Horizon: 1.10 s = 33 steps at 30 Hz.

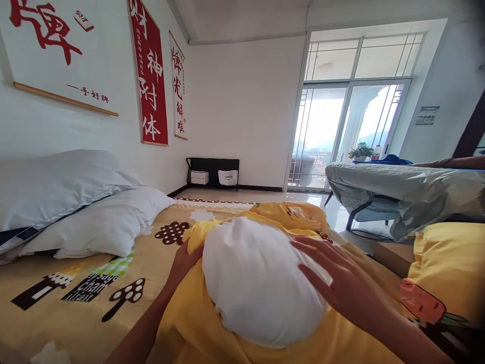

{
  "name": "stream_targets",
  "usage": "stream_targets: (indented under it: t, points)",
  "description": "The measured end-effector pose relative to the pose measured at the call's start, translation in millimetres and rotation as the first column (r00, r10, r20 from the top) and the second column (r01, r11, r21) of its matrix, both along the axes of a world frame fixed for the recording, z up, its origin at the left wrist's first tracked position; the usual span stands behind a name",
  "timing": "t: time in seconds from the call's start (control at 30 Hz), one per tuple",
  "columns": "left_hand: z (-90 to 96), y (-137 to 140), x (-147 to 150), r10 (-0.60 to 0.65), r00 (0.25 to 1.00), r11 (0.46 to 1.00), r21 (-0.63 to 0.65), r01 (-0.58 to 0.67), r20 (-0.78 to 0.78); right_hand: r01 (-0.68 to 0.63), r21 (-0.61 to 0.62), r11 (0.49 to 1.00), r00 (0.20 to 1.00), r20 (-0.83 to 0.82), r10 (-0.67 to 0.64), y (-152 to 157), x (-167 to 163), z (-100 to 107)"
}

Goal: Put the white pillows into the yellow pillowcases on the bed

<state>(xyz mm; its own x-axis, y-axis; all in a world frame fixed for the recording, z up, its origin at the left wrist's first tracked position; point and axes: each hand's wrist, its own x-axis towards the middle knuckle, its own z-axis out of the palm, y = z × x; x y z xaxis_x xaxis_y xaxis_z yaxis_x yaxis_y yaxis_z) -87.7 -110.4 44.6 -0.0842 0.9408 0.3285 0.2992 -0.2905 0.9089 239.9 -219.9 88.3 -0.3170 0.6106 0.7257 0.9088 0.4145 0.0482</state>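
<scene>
A white pillow (261, 283) bulges out of a yellow pillowcase (185, 323) in front of me, with the cloth bunched around it. On the pillow's left side, my left hand (188, 255) grips the yellow cloth; its fingertips are hidden behind the folds. My right hand (337, 278) rests on the pillow's right side, fingers stretched out and apart. Both pillow and case lie on a tan patterned bedspread (151, 283).
Two white pillows (98, 217) are stacked at the left by the wall. A yellow cushion with a carrot print (450, 263) lies at the right, near a cardboard box (392, 258). Beyond stands a covered table (397, 177), where another person's arm (454, 163) reaches in.
</scene>
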Motion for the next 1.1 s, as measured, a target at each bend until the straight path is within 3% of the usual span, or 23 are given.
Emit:
stream_targets:
  t: [0.03,0.1,0.2,0.27,0.37,0.43,0.5,0.57,0.6,0.67,0.73,0.77,1.0,1.1]
  points:
    - [10.0,-3,1,-0.044,0.999,0.999,-0.016,0.044,0.020,-0.114,-0.001,0.993,0.990,0.085,0.114,-2,-32,18]
    - [27.6,-5,0,-0.113,0.992,0.993,-0.024,0.114,0.052,-0.274,-0.123,0.954,0.940,0.176,0.293,-2,-83,45]
    - [35.5,2,-4,-0.129,0.984,0.991,-0.017,0.132,0.121,-0.265,-0.298,0.917,0.940,0.134,0.315,10,-118,60]
    - [23.5,15,-8,-0.164,0.972,0.983,-0.056,0.176,0.170,-0.207,-0.423,0.882,0.945,0.146,0.292,27,-123,52]
    - [-12.1,38,-21,-0.212,0.967,0.961,-0.153,0.232,0.139,-0.176,-0.562,0.808,0.926,0.185,0.331,59,-127,25]
    - [-35.8,44,-36,-0.159,0.987,0.975,-0.157,0.155,-0.013,-0.203,-0.599,0.775,0.908,0.180,0.377,81,-134,3]
    - [-50.4,33,-53,-0.033,0.982,0.999,-0.044,0.025,-0.188,-0.237,-0.606,0.759,0.896,0.165,0.412,99,-145,-18]
    - [-53.7,6,-67,0.024,0.934,0.985,0.165,0.038,-0.357,-0.274,-0.596,0.755,0.891,0.138,0.432,111,-155,-35]
    - [-51.9,-10,-71,-0.012,0.885,0.953,0.262,0.151,-0.466,-0.290,-0.590,0.753,0.892,0.119,0.437,115,-159,-42]
    - [-44.8,-42,-71,-0.198,0.671,0.829,0.243,0.503,-0.714,-0.300,-0.582,0.756,0.902,0.084,0.423,119,-163,-49]
    - [-38.7,-61,-64,-0.256,0.500,0.752,0.155,0.641,-0.827,-0.278,-0.585,0.762,0.916,0.077,0.394,122,-163,-49]
    - [-37.4,-65,-58,-0.261,0.463,0.746,0.127,0.654,-0.847,-0.266,-0.584,0.767,0.921,0.082,0.381,123,-163,-48]
    - [-52.6,-55,-32,-0.214,0.419,0.798,0.090,0.596,-0.882,-0.208,-0.599,0.773,0.927,0.131,0.351,119,-156,-26]
    - [-47.4,-56,-31,-0.240,0.397,0.800,0.051,0.598,-0.886,-0.179,-0.619,0.765,0.938,0.127,0.322,113,-151,-17]
